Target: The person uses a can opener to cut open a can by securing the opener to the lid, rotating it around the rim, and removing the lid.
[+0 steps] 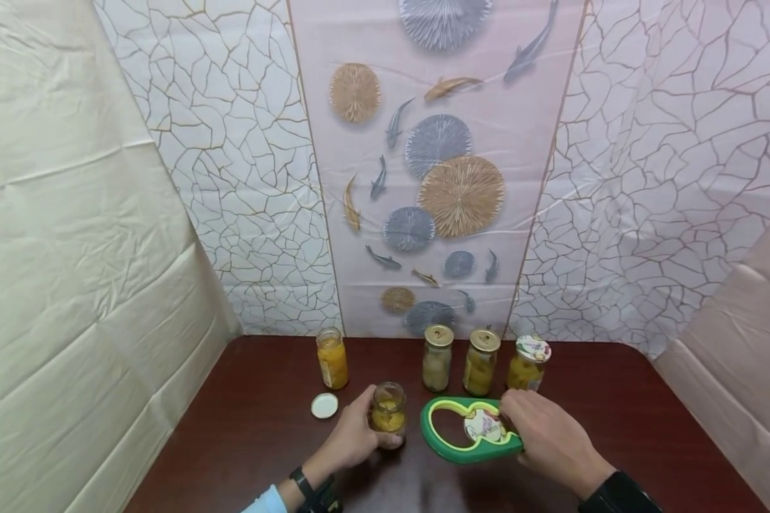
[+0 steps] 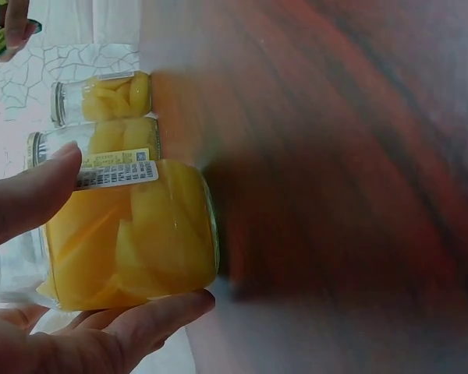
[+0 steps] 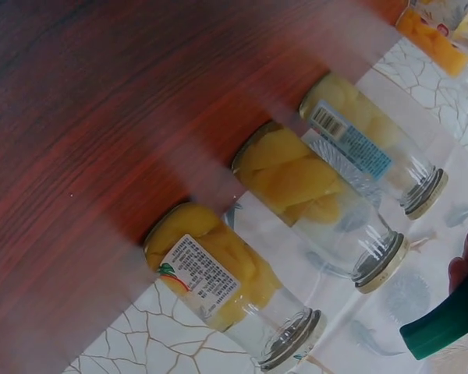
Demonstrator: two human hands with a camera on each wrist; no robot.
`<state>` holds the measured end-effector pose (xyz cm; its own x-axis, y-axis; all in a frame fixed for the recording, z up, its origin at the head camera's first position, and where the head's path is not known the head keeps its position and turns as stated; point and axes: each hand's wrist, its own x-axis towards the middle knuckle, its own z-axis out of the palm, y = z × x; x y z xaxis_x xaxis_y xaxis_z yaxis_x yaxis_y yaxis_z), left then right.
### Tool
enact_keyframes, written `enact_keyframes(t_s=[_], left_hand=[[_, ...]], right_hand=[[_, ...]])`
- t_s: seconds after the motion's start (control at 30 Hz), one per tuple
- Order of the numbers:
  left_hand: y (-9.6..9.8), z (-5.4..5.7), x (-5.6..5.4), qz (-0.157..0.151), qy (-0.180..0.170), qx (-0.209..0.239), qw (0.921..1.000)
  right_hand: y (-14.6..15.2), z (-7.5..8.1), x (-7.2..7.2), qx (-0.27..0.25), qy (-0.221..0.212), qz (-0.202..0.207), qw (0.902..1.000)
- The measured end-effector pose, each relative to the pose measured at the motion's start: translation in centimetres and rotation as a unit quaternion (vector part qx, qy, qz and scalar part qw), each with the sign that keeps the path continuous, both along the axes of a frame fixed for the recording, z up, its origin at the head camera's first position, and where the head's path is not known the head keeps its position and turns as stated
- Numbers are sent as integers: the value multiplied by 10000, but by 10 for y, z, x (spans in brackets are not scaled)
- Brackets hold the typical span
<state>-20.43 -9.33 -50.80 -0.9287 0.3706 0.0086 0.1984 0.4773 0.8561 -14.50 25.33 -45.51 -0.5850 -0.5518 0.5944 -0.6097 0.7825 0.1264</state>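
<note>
My left hand (image 1: 353, 436) grips a glass jar (image 1: 388, 417) of yellow fruit pieces, thumb on one side and fingers on the other. No lid sits on this jar's mouth. In the left wrist view, the jar (image 2: 132, 241) shows a printed label, and its base is close to the table. To the right, my right hand (image 1: 552, 436) holds a green jar opener (image 1: 468, 454) with a light green inner edge. A white printed lid (image 1: 484, 425) lies within the opener's ring. Only the green end of the opener (image 3: 444, 323) shows in the right wrist view.
Three lidded jars stand in a row at the back: one pale (image 1: 437, 363), one yellow (image 1: 481, 367), one with a white printed lid (image 1: 533, 348). An uncovered jar of orange fruit (image 1: 334, 363) stands back left, a loose lid (image 1: 324, 405) before it on the dark red table (image 1: 231, 427).
</note>
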Motion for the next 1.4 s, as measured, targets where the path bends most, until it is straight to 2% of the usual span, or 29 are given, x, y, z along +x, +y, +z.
enact_keyframes(t_s=[0.27, 0.5, 0.73, 1.0, 1.13, 1.4], left_hand=[[-1, -2, 3, 41, 48, -11, 10000], [1, -3, 0, -9, -125, -79, 9999], [7, 2, -8, 69, -86, -178, 9998], [14, 0, -18, 85, -103, -123, 9998], [19, 2, -27, 91, 16, -128, 9999], [27, 3, -57, 365, 132, -68, 9992]], right_hand=[[-3, -3, -1, 7, -141, -32, 9999], [-1, -5, -2, 20, -238, -60, 9997], [0, -4, -3, 39, -168, 8, 9999], [1, -6, -3, -53, -208, 66, 9997], [0, -6, -3, -85, -190, 132, 9997], [1, -9, 2, -83, -439, 90, 9990]])
